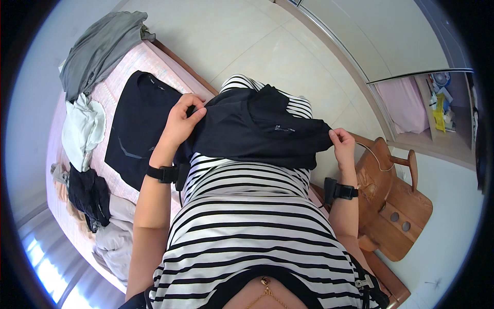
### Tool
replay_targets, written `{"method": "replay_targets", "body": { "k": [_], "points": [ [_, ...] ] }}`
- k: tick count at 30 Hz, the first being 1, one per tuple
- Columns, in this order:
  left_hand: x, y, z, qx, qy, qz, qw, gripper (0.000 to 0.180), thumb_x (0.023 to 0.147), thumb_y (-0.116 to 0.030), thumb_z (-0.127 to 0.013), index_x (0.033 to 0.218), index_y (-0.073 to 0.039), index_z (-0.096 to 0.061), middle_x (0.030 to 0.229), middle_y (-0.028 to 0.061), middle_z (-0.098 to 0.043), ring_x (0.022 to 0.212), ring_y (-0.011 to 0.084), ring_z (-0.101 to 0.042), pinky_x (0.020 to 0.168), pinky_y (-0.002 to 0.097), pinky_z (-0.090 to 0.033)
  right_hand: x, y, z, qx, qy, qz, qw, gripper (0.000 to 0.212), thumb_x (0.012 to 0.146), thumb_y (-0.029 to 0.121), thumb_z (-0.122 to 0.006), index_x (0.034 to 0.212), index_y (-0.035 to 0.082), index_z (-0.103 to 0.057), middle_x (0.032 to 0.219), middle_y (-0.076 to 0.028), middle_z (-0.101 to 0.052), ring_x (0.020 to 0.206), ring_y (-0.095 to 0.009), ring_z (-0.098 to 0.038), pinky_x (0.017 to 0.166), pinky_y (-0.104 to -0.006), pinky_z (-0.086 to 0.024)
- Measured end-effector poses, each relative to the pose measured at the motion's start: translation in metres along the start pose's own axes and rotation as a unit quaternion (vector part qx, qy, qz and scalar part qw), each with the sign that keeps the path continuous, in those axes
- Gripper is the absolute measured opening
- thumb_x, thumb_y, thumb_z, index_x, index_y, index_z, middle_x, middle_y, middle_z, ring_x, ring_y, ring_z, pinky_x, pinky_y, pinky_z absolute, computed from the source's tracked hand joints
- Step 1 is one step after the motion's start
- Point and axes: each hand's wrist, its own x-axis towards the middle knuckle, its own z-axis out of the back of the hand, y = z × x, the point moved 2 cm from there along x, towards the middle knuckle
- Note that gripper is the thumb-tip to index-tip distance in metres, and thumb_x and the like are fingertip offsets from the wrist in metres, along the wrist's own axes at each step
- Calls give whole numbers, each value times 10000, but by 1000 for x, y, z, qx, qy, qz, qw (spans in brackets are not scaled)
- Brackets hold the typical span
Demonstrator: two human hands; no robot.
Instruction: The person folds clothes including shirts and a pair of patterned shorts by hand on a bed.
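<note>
A black T-shirt (231, 131) is stretched sideways across my lap, its neckline and small printed label facing up. My left hand (184, 119) pinches its left end between thumb and fingers. At the other end, my right hand (342, 142) grips a corner of the fabric between thumb and fingertips. Just left of my left hand, a second black garment (139, 123) lies spread flat on the bed, a grey mark on its lower part. Part of the held T-shirt hangs down beyond my knees.
The bed (123, 72) with pink bedding carries a grey-green garment (103, 49), a white one (82, 129), a crumpled black one (88, 198) and light grey cloth (116, 237). A wooden chair (396, 221) stands at right, near an open cabinet (453, 139). Tiled floor (231, 36) lies ahead.
</note>
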Motion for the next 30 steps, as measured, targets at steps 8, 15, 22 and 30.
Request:
{"method": "replay_targets", "body": {
  "k": [8, 15, 22, 30],
  "points": [
    [1, -12, -3, 20, 110, 124, 986, 188, 801, -110, -687, 903, -35, -547, 747, -27, -516, 708, 63, -462, 640, 213, -399, -5, -8, -4, -38, -11, -35, 999, 176, 860, 142, -636, 753, 11, -584, 624, 56, -499, 580, -28, -412, 533, -198, -345],
    [8, -43, -2, -57, 115, 131, 983, 193, 727, -4, -701, 873, -26, -577, 784, 1, -549, 736, 96, -502, 687, 226, -418, 0, 59, -22, -328, -3, 92, 940, 288, 728, 182, -722, 946, 24, -618, 924, -134, -633, 895, -310, -602, 776, -368, -478],
    [16, -118, -5, -115, 165, 5, 980, 262, 694, 41, -722, 898, -18, -571, 855, 8, -570, 791, 101, -522, 732, 225, -439, -9, 223, -147, -92, 335, 392, 852, 432, 707, 217, -731, 1060, 25, -573, 953, -166, -623, 884, -319, -598, 772, -358, -477],
    [3, -61, 26, -102, 98, 43, 989, 812, 597, -100, -826, 1302, -55, -426, 1219, 114, -540, 1157, 206, -495, 986, 323, -378, -9, 295, -101, 76, 379, 169, 907, 198, 844, 84, -589, 981, -52, -633, 800, -38, -648, 743, -69, -559, 682, -228, -469]
  ]
}}
